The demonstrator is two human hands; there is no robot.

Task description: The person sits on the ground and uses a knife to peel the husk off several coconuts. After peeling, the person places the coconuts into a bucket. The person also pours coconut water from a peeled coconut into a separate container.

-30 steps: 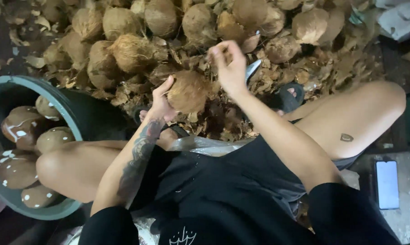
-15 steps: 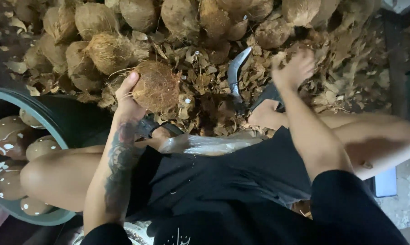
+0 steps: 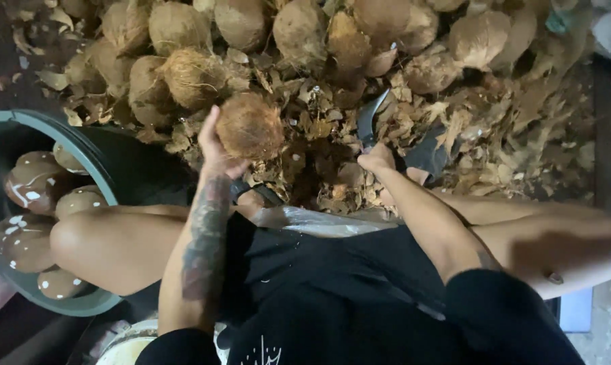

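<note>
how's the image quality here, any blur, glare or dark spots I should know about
Head view: warm, dim light; the coconut in the left hand is fairly sharp, the right hand on the curved blade slightly soft. The right thigh is smeared by motion blur. The tub interior and top-left corner fall into shadow. Mild glare on the plastic sheet.

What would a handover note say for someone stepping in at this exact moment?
Left hand: grip on a husked brown coconut, held up over the husk scraps.
Right hand: down at the handle of the curved blade; whether its grip is closed cannot be told.
Things: pile of unpeeled coconuts ahead; green tub at the left with peeled, smooth coconuts inside.
Done: several coconuts lie peeled in the tub.
Left: the held coconut still has fibre on it; many in the pile are untouched.
</note>
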